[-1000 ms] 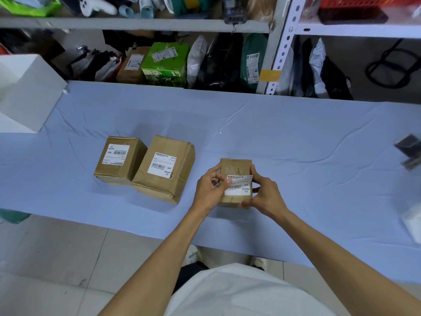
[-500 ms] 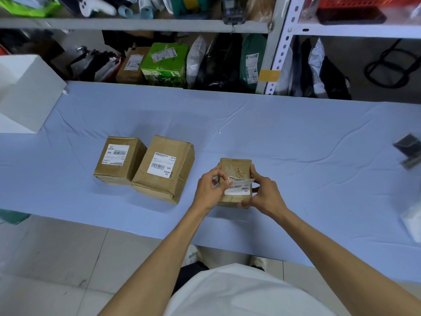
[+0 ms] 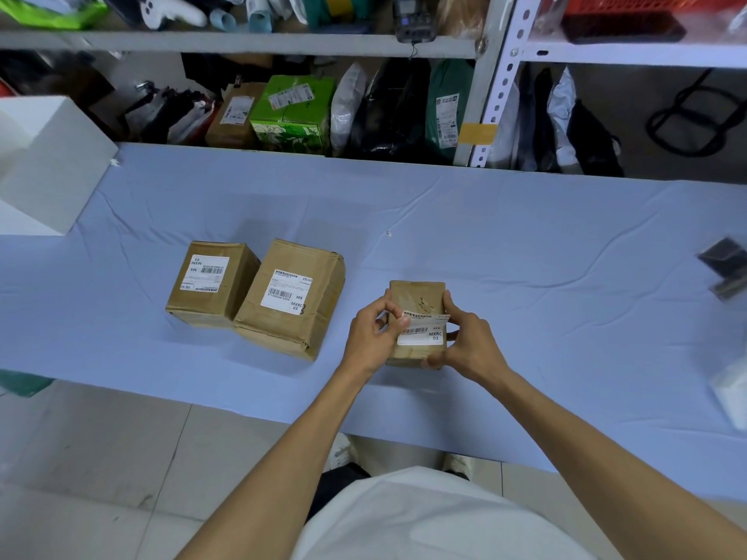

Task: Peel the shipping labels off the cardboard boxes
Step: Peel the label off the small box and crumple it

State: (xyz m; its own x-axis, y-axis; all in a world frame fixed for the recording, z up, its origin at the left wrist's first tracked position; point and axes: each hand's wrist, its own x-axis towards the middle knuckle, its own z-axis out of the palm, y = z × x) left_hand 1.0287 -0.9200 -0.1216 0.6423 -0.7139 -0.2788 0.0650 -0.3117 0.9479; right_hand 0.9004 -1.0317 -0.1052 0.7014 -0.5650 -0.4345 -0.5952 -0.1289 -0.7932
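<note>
Blue cloth covers the long worktop (image 3: 525, 256), and behind it a metal shelving rack (image 3: 491, 95) is crammed with parcels, dark bags and a green carton (image 3: 293, 113). Only one view to go on, the head camera looking down.

So, the small cardboard box (image 3: 416, 295) sits near the front edge of the worktop, between both hands. Its shipping label (image 3: 422, 335) is partly off: the top strip is lifted away from the cardboard and curls toward the person, while the lower part with "MXRC 03" looks stuck down. You can see torn, scuffed paper on the box face above it.

The left hand (image 3: 374, 337) has its grip closed on the label's lifted left edge, thumb and forefinger pinching it. The right hand (image 3: 469, 345) grips the box itself, fingers wrapped around the right side and thumb up at the top corner.

Off to the left, two bigger boxes touch each other: a medium cardboard box (image 3: 319, 313) and a left cardboard box (image 3: 210, 309), both with white labels fully on top. A white box (image 3: 48, 163) sits at the far left end.
</note>
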